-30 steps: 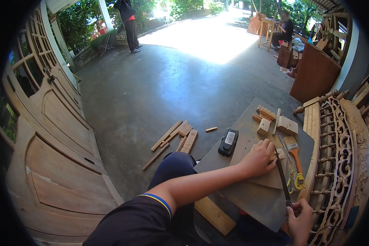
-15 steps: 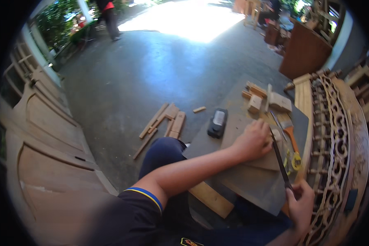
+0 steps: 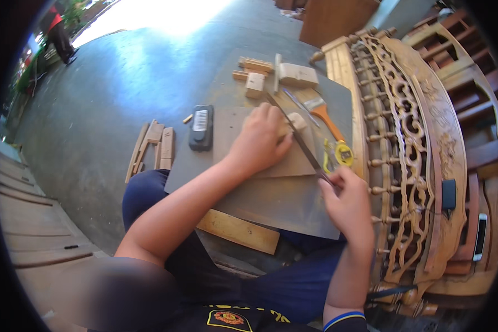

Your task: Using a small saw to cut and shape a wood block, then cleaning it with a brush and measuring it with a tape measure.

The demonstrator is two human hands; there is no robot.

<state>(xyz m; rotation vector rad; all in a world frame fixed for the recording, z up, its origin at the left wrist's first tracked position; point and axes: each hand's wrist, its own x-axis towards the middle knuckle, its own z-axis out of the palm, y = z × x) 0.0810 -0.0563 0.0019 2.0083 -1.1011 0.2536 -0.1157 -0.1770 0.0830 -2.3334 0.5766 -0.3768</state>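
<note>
My right hand [image 3: 346, 202] grips the near end of a long, dark, narrow file [image 3: 307, 149], which slants away to the far left across the work board. Its blade passes beside a small pale wood piece [image 3: 297, 121] on a flat brown wooden panel [image 3: 232, 157]. My left hand [image 3: 262, 135] is closed on the pale piece's left side, bearing down on the panel; its fingers partly hide the piece. Right of the file lie an orange-handled brush [image 3: 329, 123], a thin pointed tool [image 3: 300, 104] and a yellow tape measure [image 3: 344, 154].
A black case [image 3: 201, 138] stands on the grey board [image 3: 249, 196] at left, with wood blocks [image 3: 297, 75] at its far end. Loose wood strips [image 3: 165, 148] lie on the floor. A carved wooden frame [image 3: 442, 127] borders the right. One person [image 3: 60, 36] stands far left.
The view has swung right and down, so the scene sits further left and higher. My right forearm shows more. Both hands keep their hold, with the file still across the panel.
</note>
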